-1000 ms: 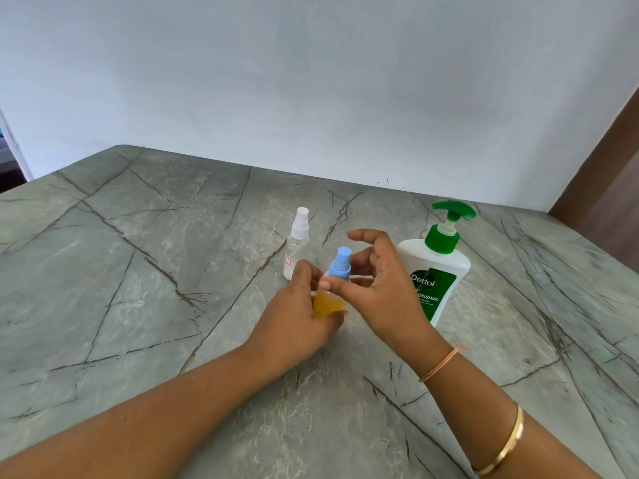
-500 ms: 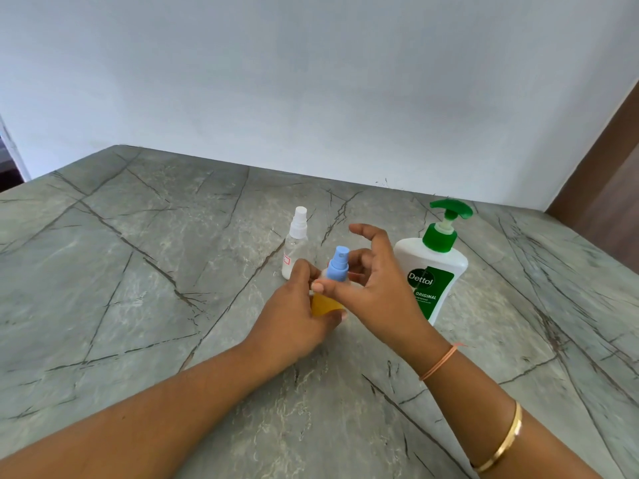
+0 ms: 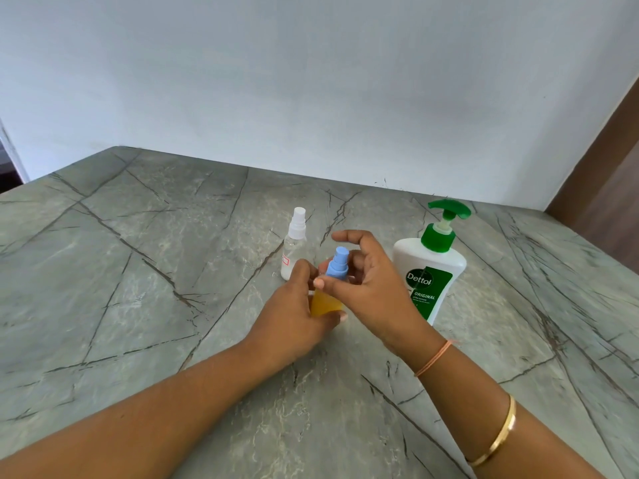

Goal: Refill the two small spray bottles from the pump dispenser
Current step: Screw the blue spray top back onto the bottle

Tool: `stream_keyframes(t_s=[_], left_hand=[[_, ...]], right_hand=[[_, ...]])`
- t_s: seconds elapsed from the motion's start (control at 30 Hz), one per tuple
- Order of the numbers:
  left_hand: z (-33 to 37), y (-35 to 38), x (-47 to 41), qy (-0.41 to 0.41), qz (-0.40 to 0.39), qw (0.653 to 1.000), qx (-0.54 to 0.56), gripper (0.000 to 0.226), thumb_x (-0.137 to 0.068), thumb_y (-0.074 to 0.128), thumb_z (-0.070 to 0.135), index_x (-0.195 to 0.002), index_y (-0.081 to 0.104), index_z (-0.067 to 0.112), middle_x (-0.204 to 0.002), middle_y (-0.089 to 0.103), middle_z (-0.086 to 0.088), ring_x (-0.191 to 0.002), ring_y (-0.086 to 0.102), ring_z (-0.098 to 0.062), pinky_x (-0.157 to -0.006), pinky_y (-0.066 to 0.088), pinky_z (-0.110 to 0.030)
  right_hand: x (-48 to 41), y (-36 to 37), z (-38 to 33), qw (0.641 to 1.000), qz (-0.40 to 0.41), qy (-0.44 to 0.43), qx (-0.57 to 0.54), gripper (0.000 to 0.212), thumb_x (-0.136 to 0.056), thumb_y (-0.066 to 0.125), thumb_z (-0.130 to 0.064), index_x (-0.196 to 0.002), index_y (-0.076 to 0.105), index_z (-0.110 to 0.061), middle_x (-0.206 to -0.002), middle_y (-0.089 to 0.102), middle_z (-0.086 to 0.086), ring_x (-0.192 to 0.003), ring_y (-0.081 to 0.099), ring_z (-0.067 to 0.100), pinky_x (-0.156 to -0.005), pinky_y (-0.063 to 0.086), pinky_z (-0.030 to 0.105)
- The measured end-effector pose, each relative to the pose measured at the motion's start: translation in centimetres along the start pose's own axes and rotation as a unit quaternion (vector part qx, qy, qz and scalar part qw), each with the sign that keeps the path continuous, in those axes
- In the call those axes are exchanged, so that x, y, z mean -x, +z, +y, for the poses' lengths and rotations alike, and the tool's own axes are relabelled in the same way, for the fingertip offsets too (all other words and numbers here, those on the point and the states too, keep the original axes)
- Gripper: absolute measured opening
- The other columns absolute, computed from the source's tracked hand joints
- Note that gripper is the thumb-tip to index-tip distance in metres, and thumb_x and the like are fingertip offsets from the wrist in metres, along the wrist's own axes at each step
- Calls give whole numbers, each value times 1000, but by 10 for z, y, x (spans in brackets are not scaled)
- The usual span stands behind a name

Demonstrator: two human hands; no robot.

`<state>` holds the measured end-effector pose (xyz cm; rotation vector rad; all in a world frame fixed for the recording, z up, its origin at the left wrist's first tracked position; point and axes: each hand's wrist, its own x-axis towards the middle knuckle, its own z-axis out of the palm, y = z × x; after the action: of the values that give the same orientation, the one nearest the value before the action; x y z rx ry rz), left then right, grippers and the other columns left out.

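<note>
2 small spray bottles are out on the grey veined table (image 3: 138,271), and both hands are busy with the nearer one. The left hand (image 3: 294,316) wraps round the lower body of the yellow-filled spray bottle (image 3: 325,302) and holds it upright near the middle of the tabletop; its base is hidden behind the fingers. The right hand (image 3: 373,288) comes in from the other side and pinches the blue spray head (image 3: 337,267) at its collar, thumb in front, curled fingers behind, index finger lifted above the top. The clear spray bottle (image 3: 294,247) with a white head stands untouched just beyond the left hand. The white pump dispenser (image 3: 432,271), topped by a green pump, stands upright just beside the right hand. 1 gold bangle (image 3: 498,440) and 1 thin orange band (image 3: 434,359) circle the right forearm.
</note>
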<state>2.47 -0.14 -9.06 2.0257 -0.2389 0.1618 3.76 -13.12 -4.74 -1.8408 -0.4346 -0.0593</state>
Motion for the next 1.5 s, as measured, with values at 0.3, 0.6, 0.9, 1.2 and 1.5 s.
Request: stream_keyframes(t_s=[0.3, 0.6, 0.9, 1.2, 1.5], left_hand=[[-4, -4, -9, -30, -69, 987, 142, 64, -72, 76, 10, -120, 42, 36, -119, 59, 5, -107, 61, -17, -93, 50, -36], [-3, 7, -4, -26, 15, 996, 86, 40, -71, 74, 12, -101, 51, 25, -88, 69, 2, -77, 65, -14, -70, 53, -30], [2, 0, -3, -17, 7, 999, 45, 42, -69, 68, 25, -107, 50, 21, -93, 69, 2, -84, 66, -16, -77, 55, -41], [3, -29, -15, -40, -205, 966, 154, 45, -77, 67, -6, -115, 57, 16, -111, 67, -7, -104, 63, -16, -93, 49, -26], [0, -21, -14, -29, -182, 973, 139, 46, -78, 68, -1, -119, 56, 16, -109, 69, -2, -103, 64, -13, -94, 48, -26]], right_hand=[[-2, -11, 5, 985, -91, 33, -146, 46, -85, 55, 11, -123, 50, -15, -104, 68, 10, -98, 63, 17, -89, 49, 25], [2, 16, 5, 997, 75, 7, -35, 38, -85, 61, 3, -113, 54, -21, -91, 67, -1, -88, 64, 9, -78, 47, 11], [-1, 29, 9, 992, 127, -2, 1, 37, -85, 65, -8, -116, 53, -23, -85, 63, -4, -77, 58, 0, -73, 45, 8], [-12, -16, -1, 975, -177, 24, -133, 41, -80, 64, 0, -118, 58, -15, -122, 62, 3, -106, 60, 6, -90, 48, 23], [-23, 0, 17, 994, -95, -15, 51, 22, -91, 59, -16, -109, 67, -6, -127, 59, 0, -119, 50, 5, -100, 40, 19]])
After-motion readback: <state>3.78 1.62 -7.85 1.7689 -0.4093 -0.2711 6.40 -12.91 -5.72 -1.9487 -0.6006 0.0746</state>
